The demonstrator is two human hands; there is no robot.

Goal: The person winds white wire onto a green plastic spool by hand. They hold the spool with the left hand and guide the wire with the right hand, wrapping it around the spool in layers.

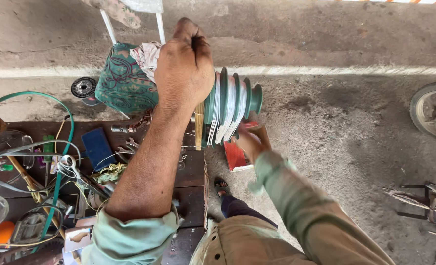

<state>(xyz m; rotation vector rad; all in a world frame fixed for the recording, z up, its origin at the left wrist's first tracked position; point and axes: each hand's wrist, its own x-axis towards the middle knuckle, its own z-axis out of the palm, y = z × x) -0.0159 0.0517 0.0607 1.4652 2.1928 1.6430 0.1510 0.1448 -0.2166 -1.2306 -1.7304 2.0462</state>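
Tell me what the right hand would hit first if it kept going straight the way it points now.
Most likely the green stepped winding former wound with pale wire: the right hand, motion-blurred, points up and left directly beneath it, already at or near its lower edge. Contact cannot be told. The left hand rests on the former's near end.

Right hand was motion-blurred behind the green stepped former; the wheel got cut off at the right edge.

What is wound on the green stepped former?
White wire lies in the grooves of the green stepped former. The left hand covers its near end; the blurred right hand is under it.
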